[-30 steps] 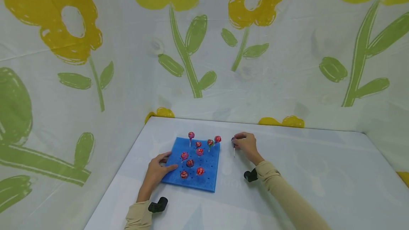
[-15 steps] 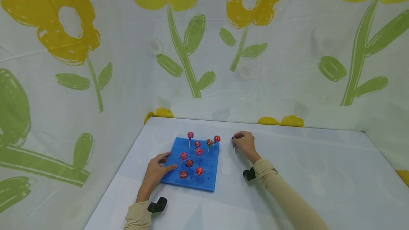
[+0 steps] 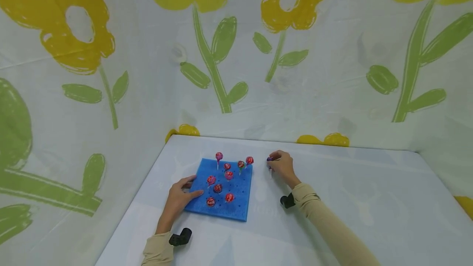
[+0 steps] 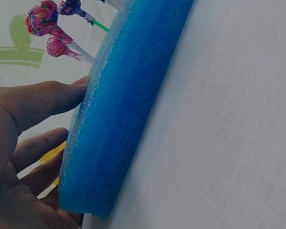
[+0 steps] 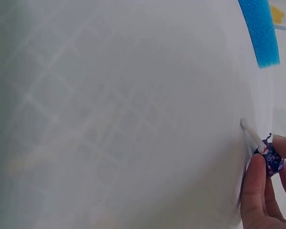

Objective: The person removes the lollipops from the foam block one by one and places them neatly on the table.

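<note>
In the head view a square blue foam block (image 3: 236, 210) lies flat on the white table, dotted with small holes. Several wrapped lollipops (image 3: 229, 197) stand in it, mostly with red wrappers. My left hand (image 3: 178, 198) holds the block at its left edge, thumb on the top face and the other fingers along the side. To the right of the block, my right hand (image 3: 283, 165) pinches a dark blue-purple wrapped lollipop (image 5: 275, 162) by its head. Its white stick points down toward the table.
The white table (image 3: 332, 216) stretches to the right of the block. Behind and to the left rises a pale cloth (image 3: 148, 93) printed with yellow flowers and green leaves. A black wrist camera (image 3: 180, 237) sits on the left wrist, another (image 3: 287, 201) on the right.
Fingers of the right hand shift slightly on the lollipop, which stays in nearly the same place. The left hand and foam block hold still; the head view drifts a little.
</note>
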The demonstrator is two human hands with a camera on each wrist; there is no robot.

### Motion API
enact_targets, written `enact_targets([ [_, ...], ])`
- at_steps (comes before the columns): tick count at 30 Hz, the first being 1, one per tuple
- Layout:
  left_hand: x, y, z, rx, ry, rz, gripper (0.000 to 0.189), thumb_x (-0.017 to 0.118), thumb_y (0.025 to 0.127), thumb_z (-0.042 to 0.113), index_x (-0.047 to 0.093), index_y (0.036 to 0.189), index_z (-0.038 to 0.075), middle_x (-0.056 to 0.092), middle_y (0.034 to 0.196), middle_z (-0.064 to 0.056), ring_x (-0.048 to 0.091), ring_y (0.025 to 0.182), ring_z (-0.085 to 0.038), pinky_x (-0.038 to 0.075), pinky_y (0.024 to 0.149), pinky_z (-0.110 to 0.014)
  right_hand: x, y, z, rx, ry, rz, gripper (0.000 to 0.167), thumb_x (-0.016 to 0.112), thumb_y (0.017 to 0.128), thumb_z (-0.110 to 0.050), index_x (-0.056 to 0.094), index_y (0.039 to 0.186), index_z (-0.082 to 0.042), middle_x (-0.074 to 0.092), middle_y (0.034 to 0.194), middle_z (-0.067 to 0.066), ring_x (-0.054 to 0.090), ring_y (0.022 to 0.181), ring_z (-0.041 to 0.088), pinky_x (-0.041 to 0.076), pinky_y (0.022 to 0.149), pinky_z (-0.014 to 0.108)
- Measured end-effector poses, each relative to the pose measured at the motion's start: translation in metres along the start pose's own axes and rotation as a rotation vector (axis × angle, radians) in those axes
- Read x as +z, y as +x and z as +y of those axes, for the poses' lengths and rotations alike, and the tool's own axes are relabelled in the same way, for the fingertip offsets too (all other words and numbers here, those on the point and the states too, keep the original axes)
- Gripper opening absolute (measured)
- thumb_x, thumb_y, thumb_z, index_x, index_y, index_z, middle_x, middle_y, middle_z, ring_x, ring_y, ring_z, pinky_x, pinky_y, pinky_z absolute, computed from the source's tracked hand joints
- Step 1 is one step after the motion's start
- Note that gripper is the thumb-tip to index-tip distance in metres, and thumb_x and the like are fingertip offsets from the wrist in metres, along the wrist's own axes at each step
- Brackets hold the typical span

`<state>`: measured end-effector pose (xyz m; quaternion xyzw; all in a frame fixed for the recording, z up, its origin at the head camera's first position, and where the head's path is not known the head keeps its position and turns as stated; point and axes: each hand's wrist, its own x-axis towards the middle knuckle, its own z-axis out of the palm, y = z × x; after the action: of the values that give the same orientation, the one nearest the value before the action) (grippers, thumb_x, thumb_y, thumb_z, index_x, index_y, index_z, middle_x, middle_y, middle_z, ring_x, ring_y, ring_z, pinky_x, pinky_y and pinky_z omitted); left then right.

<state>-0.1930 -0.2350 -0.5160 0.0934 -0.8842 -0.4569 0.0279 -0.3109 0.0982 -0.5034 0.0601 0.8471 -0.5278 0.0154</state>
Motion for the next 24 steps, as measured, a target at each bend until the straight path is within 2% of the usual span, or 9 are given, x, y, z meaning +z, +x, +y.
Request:
enact_targets([
  [9,-0.001,0.0,0.0,0.002,-0.01,-0.009,0.064,0.079,0.077,0.026,0.055,0.132,0.006,0.058,0.121,-0.017,0.052,0.109,-0.031,0.046,0.089,-0.047,0.0,0.0,0.0,0.014,-0.026,-0.003,0.025,0.07,0.081,-0.005,0.06,0.104,-0.001,0.058,0.105,0.019,0.058,0.084,0.028,0.055,0.07,0.03],
  [16,-0.003,0.0,0.0,0.026,-0.009,-0.019,0.065,0.08,0.076,0.027,0.055,0.132,0.004,0.059,0.121,-0.018,0.053,0.11,-0.031,0.045,0.09,-0.048,-0.002,0.001,0.002,-0.014,-0.051,-0.005,0.027,0.071,0.08,-0.007,0.062,0.105,-0.002,0.059,0.106,0.018,0.058,0.093,0.03,0.054,0.076,0.035],
  [24,-0.003,-0.001,-0.001,0.021,-0.013,-0.017,0.065,0.08,0.076,0.027,0.055,0.132,0.005,0.059,0.12,-0.018,0.052,0.11,-0.031,0.045,0.09,-0.048,-0.01,-0.002,-0.005,-0.037,-0.069,-0.009,0.029,0.069,0.083,-0.011,0.061,0.109,-0.001,0.057,0.112,0.019,0.055,0.098,0.031,0.051,0.082,0.042],
])
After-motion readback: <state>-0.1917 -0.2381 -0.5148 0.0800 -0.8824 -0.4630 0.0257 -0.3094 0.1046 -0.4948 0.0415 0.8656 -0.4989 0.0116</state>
